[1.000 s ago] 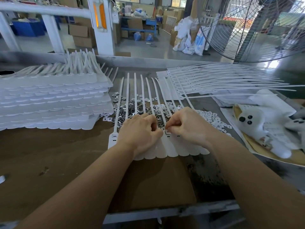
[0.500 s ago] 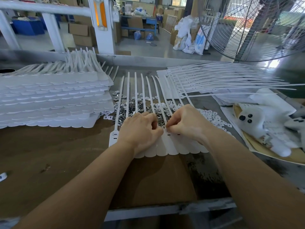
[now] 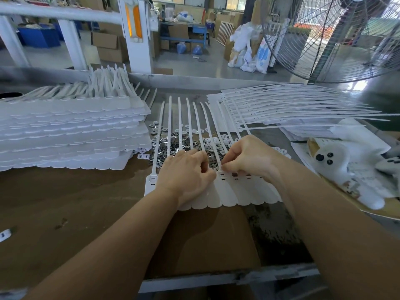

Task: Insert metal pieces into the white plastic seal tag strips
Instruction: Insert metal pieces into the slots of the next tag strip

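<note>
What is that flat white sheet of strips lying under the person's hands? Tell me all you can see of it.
The sheet of seal tags looks like white plastic: flat scalloped tabs joined side by side, each with small slots and a thin tail running away over the pile of metal pieces. It lies flat on brown cardboard. The left hand rests on it; the right hand pinches at a slot.

Both hands (image 3: 216, 167) pinch at the seal tag strip (image 3: 229, 191) before metal pieces (image 3: 173, 146).
</note>
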### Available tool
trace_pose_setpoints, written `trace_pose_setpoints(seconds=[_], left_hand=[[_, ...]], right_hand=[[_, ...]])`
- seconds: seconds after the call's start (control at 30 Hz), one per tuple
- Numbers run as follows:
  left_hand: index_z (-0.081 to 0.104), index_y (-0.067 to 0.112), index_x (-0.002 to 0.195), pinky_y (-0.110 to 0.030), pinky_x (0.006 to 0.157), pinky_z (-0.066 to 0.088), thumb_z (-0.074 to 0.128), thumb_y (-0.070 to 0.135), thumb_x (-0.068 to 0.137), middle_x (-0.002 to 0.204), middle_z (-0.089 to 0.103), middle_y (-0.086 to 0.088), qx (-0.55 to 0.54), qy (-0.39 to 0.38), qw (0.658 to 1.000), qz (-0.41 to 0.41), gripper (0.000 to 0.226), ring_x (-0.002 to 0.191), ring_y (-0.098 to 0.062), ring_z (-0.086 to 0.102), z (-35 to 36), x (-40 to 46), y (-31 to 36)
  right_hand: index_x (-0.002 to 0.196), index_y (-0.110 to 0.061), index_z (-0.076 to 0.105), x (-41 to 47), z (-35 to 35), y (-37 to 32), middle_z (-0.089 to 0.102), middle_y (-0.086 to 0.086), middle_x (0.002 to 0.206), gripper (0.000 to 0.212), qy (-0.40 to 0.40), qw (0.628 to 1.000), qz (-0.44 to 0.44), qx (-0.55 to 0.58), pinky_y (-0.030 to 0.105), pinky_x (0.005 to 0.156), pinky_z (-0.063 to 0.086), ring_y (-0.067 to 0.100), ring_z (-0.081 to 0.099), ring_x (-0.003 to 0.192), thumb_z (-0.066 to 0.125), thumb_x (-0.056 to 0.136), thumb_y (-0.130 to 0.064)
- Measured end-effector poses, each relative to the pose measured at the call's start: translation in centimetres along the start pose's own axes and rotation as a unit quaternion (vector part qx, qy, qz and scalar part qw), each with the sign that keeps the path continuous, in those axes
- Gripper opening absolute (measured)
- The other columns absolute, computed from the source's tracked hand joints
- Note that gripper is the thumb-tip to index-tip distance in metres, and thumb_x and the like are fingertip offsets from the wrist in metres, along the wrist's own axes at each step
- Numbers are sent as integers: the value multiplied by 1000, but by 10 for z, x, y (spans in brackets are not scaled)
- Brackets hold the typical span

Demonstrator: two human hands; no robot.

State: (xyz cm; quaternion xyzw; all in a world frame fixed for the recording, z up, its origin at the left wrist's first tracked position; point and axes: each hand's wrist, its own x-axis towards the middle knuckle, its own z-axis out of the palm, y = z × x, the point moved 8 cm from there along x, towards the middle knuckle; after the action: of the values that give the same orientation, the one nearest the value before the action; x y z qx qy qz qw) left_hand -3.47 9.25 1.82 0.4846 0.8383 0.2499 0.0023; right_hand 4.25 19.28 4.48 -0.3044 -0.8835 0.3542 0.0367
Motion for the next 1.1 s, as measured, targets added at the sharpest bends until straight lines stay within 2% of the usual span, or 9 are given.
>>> trace_pose_setpoints(seconds=[0.07,0.13,0.2,0.27,0.47,0.7,0.83,1.0,1.1], left_hand=[[40,31,72,-31,80,29,38,45,80,83,46,11,-1,-2,1000,0,16,86,-13,40,0,0,0],[42,30,74,-31,80,30,37,45,80,84,47,12,1,-3,1000,-1,16,86,-13,40,0,0,1],[44,29,77,-31,82,31,38,44,81,85,47,11,2,-2,1000,-2,17,87,-13,40,0,0,0],[46,28,78,-31,82,31,39,44,81,86,48,11,4,0,1000,-3,18,87,-13,40,0,0,-1],[47,28,81,-30,81,29,40,44,83,87,49,10,7,3,1000,-4,18,88,-13,40,1,0,-1],[48,27,81,-30,82,29,41,43,85,88,49,10,10,8,1000,-5,18,87,-13,40,-1,-1,1],[49,25,82,-30,81,28,42,42,86,88,49,9,11,14,1000,-6,18,87,-14,40,-1,-1,1],[47,26,80,-30,80,28,42,40,85,87,48,9,6,16,1000,-5,16,87,-14,40,-2,-1,1],[46,26,80,-31,81,28,43,40,86,87,47,10,5,23,1000,-3,15,88,-14,40,-2,-1,1]], right_hand=[[76,-18,71,5,-9,1,67,-2,72,10,53,998,-11,-22,21,59,50,10,61,63,70,79,-9],[81,-19,72,11,-17,2,68,-4,83,14,112,992,-19,-53,25,71,51,12,64,78,65,82,-6],[88,-19,72,16,-17,2,68,-3,93,16,139,987,-23,-75,30,83,51,15,63,90,61,85,-7],[94,-20,71,20,-14,2,67,-1,101,16,143,984,-27,-99,32,87,50,16,62,93,60,87,-11],[110,-28,67,32,-2,1,68,-2,104,26,110,984,-21,-137,36,86,52,14,54,75,55,90,-15],[103,-25,68,35,0,2,67,-3,103,19,137,978,-1,-155,33,84,51,17,62,94,60,88,-17],[93,-23,68,33,-2,0,68,-3,99,10,163,976,-14,-141,29,78,49,17,61,93,63,87,-17],[85,-18,68,26,-8,1,69,-1,93,3,191,978,-39,-73,32,81,51,16,62,87,66,85,-16],[86,-17,64,19,-13,0,66,0,90,7,211,974,-61,-56,33,81,50,18,62,87,62,86,-11]])
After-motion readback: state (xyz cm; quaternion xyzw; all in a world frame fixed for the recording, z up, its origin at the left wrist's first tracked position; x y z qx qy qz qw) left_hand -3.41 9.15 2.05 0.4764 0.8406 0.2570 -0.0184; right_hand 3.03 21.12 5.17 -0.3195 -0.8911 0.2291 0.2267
